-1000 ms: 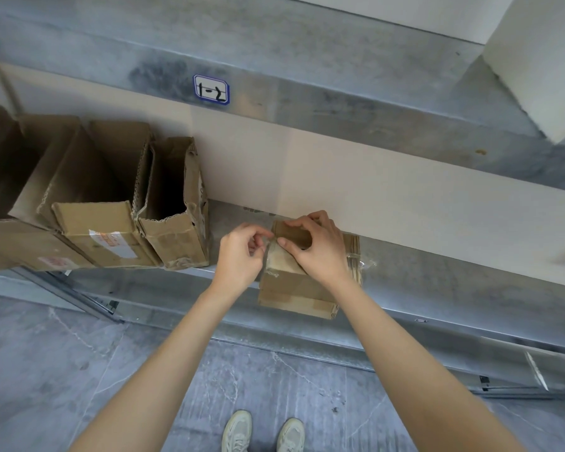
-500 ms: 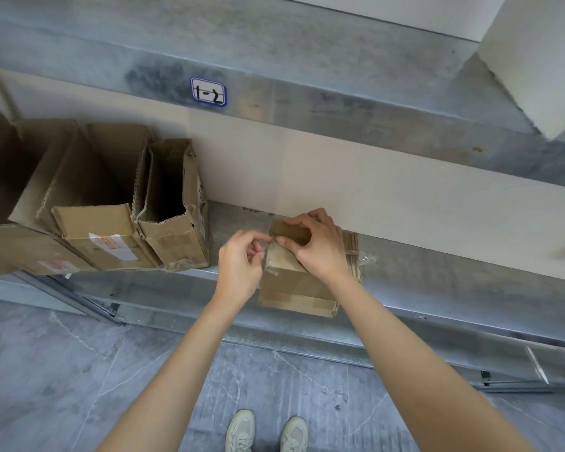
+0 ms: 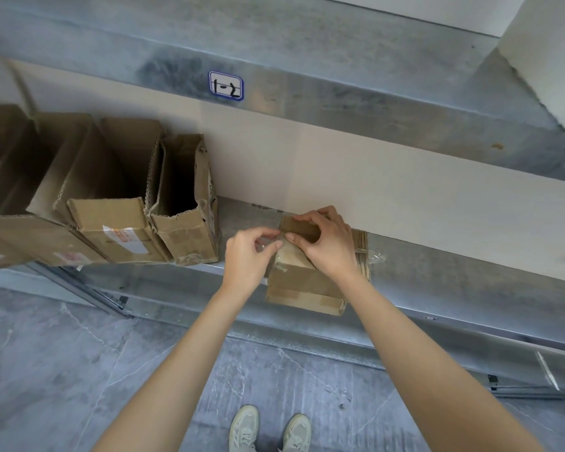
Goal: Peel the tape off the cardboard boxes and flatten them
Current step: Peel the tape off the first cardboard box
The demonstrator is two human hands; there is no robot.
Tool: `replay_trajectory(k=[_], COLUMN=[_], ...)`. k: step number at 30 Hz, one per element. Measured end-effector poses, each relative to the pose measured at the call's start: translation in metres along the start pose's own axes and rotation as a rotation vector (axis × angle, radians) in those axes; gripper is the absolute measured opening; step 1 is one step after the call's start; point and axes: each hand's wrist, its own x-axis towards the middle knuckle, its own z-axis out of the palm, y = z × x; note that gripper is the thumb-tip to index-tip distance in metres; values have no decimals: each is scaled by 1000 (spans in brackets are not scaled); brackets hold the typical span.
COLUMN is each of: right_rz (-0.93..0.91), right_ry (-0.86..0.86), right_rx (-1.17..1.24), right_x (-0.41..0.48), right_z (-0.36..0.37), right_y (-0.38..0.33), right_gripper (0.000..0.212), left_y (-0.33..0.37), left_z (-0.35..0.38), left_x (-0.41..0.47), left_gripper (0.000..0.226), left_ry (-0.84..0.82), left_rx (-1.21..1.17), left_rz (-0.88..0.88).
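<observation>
Small box [image 3: 302,278] lies on the shelf [image 3: 437,272], right of the open box [image 3: 183,203]. The right hand [image 3: 327,246] grips its top, fingers curled. The left hand [image 3: 247,259] pinches clear tape [image 3: 268,244] on the side facing the open box. The pinch has barely shifted in the last second, so peeling is judged barely begun.

Storeroom, labelled metal shelf [image 3: 437,275], cardboard boxes [image 3: 183,207]

A galvanised metal shelf [image 3: 437,282] with a pale back panel [image 3: 372,177] stands over a grey marbled floor [image 3: 46,370], under a label [image 3: 226,85] reading 1-2.
</observation>
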Motion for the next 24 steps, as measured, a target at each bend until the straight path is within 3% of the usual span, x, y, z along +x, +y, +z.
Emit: replay_trajectory(k=[8, 15, 24], right_rz=[28, 33, 22], right_ry=[-7, -25, -22], right_rx=[8, 5, 3], right_x=[0, 1, 0], right_z=[-1, -1, 0], right_y=[-2, -1, 0], right_gripper=[33, 34, 35], left_y=[7, -11, -5], left_z=[6, -2, -2], left_x=[0, -9, 1], left_gripper=[17, 18, 9], left_ry=[62, -22, -39], left_rx=[132, 44, -101], left_rz=[-38, 17, -68])
